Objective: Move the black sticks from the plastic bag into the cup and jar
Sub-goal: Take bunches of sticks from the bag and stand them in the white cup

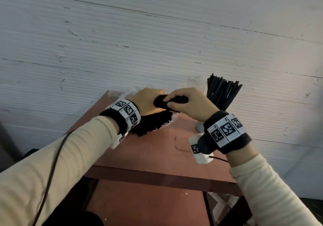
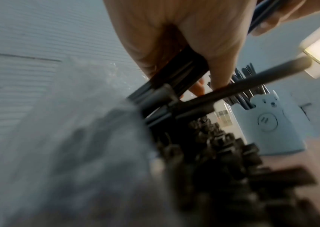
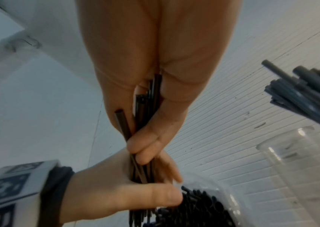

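Note:
A clear plastic bag (image 1: 157,124) full of black sticks (image 1: 153,126) lies on the red-brown table (image 1: 157,152). Above its open end both hands hold one small bundle of black sticks (image 1: 167,101). My left hand (image 1: 148,100) curls round the bundle's bag-side part, and my right hand (image 1: 176,101) grips the other part, thumb and fingers wrapped round it (image 3: 147,107). In the left wrist view the sticks (image 2: 174,73) run under my left palm. The white cup (image 2: 268,122) with a bear face stands to the right, packed with sticks (image 1: 222,93). The clear jar (image 3: 301,161) beside it looks empty.
A white ribbed wall (image 1: 157,33) rises right behind the table. The cup and jar stand at the table's far right corner. The table's near edge (image 1: 157,175) has a dark rail and a lower shelf below. A cable hangs from my left wrist.

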Motion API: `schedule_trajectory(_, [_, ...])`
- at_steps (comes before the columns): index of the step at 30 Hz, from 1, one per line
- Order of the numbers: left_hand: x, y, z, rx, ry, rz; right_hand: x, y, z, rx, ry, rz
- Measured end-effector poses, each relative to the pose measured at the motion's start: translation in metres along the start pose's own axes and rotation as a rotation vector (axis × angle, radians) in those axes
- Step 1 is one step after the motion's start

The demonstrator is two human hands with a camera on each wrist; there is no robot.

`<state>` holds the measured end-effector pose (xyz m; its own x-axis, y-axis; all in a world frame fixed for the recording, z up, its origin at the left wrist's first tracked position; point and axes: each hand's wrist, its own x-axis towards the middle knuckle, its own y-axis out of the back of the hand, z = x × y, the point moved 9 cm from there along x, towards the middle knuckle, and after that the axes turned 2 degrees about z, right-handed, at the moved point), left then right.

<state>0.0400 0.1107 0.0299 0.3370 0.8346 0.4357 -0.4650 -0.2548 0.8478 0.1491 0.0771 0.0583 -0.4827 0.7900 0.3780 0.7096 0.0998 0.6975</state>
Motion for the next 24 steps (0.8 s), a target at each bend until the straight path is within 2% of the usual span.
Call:
schedule_trajectory(3, [0.006,0.003,0.005,-0.074,0.026,0.039,-0.012,0.019,-0.008,0.068,0.01,0.023])
schedule_trajectory(5, [0.008,0.009,0.014,-0.202,0.014,0.079,-0.019,0.036,-0.018,0.057,0.033,0.064])
schedule_trajectory(8, [0.013,0.019,0.036,-0.391,0.047,0.144,-0.03,0.075,-0.04,0.018,0.111,0.283])
schedule_trajectory(12, [0.024,0.018,0.077,-0.493,0.037,0.125,-0.045,0.119,-0.068,0.09,0.298,0.659])
schedule_trajectory(15, [0.025,0.001,0.088,-0.682,0.091,0.085,-0.046,0.128,-0.073,-0.008,0.377,0.797])
schedule_trajectory(17, [0.021,-0.021,0.091,-0.818,0.126,0.032,-0.038,0.118,-0.066,-0.124,0.384,0.745])
schedule_trajectory(19, [0.013,-0.047,0.09,-0.945,0.17,-0.057,-0.026,0.094,-0.046,-0.251,0.327,0.597])
schedule_trajectory(21, [0.005,-0.073,0.083,-0.968,0.218,-0.177,-0.022,0.07,-0.021,-0.318,0.251,0.461])
schedule_trajectory(24, [0.002,-0.097,0.061,-0.919,0.314,-0.272,-0.028,0.058,-0.001,-0.31,0.22,0.432])
